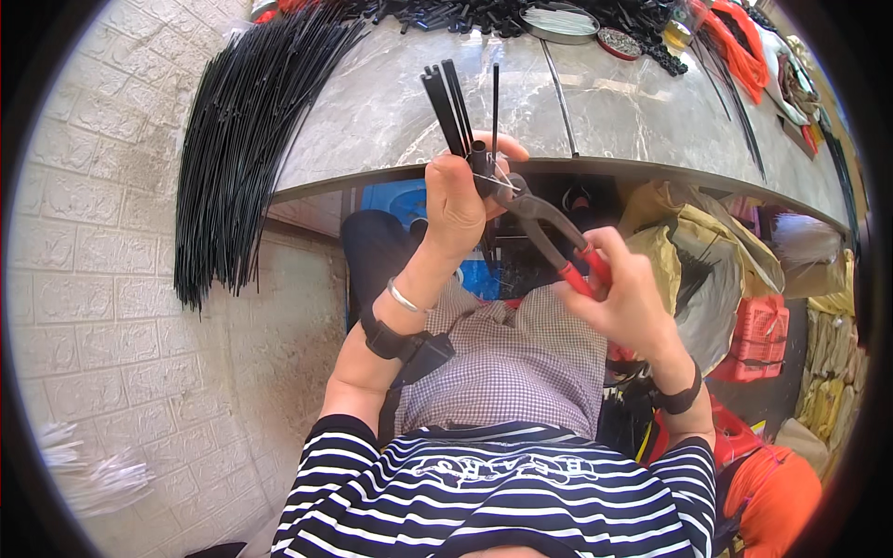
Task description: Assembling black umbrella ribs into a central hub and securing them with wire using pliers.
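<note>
My left hand (456,206) is closed around a small bunch of black rods (445,107) and a short black tube (480,160), held up just in front of the table edge. A thin pale wire (487,177) crosses the tube. In my right hand (625,302), fingers wrapped round the red grips, are end-cutting pincers (551,231) with dark metal arms. Their jaws meet the wire next to my left fingers. Whether the jaws are fully closed on it is too small to tell.
The marble-patterned table (409,102) bears a big pile of long black rods (242,139) overhanging its left side. Black short pieces (456,13), a round tray of pale pins (560,20) and a red dish (619,42) lie at the back. A red basket (758,337) stands right.
</note>
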A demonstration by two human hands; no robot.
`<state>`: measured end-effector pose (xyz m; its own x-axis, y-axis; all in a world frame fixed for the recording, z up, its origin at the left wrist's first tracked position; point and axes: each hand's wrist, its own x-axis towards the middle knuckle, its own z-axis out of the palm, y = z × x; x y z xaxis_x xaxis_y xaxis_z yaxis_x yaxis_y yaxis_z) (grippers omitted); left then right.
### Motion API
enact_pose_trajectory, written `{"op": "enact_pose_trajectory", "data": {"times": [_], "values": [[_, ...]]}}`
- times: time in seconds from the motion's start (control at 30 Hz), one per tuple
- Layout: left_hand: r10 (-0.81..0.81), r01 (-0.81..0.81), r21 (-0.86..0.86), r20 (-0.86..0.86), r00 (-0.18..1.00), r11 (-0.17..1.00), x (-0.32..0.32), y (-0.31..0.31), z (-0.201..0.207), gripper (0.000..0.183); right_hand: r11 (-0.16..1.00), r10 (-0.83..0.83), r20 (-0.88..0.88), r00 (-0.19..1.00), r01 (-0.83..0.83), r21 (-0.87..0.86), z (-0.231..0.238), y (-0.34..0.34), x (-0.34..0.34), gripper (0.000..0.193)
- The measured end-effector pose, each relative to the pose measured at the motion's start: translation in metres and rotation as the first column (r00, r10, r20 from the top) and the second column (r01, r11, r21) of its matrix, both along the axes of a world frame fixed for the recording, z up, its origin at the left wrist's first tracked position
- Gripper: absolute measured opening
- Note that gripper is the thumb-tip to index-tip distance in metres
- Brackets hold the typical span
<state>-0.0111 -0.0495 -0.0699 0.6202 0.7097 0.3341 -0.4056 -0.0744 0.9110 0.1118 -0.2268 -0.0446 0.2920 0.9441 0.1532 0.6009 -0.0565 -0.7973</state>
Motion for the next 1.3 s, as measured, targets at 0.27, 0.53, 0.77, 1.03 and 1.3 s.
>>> {"op": "enact_pose_trajectory", "data": {"times": [0.27,0.53,0.77,1.03,1.3], "values": [[0.013,-0.012,0.074,-0.008,1.0,0.997,-0.004,0.002,-0.01,0.085,1.0,0.021,0.031,0.999,-0.021,0.015,0.007,-0.005,0.005,0.039],[0.039,-0.022,0.143,-0.112,0.993,0.989,-0.001,0.002,-0.001,0.103,0.975,-0.074,-0.165,0.983,0.036,-0.219,0.009,-0.013,-0.005,0.045],[0.031,-0.02,0.131,-0.088,0.996,0.991,-0.004,0.004,-0.006,0.102,0.983,0.178,-0.075,0.981,-0.175,0.047,-0.003,-0.007,0.011,0.025],[0.011,0.005,0.119,-0.132,0.991,0.993,-0.005,-0.001,0.001,0.103,0.993,0.052,-0.113,0.992,-0.063,-0.096,-0.003,-0.015,0.001,0.049],[-0.111,0.129,0.099,-0.171,0.979,0.987,-0.005,-0.007,0.01,0.101,0.803,0.107,-0.969,-0.221,-0.555,0.215,-0.037,-0.019,0.011,0.053]]}}
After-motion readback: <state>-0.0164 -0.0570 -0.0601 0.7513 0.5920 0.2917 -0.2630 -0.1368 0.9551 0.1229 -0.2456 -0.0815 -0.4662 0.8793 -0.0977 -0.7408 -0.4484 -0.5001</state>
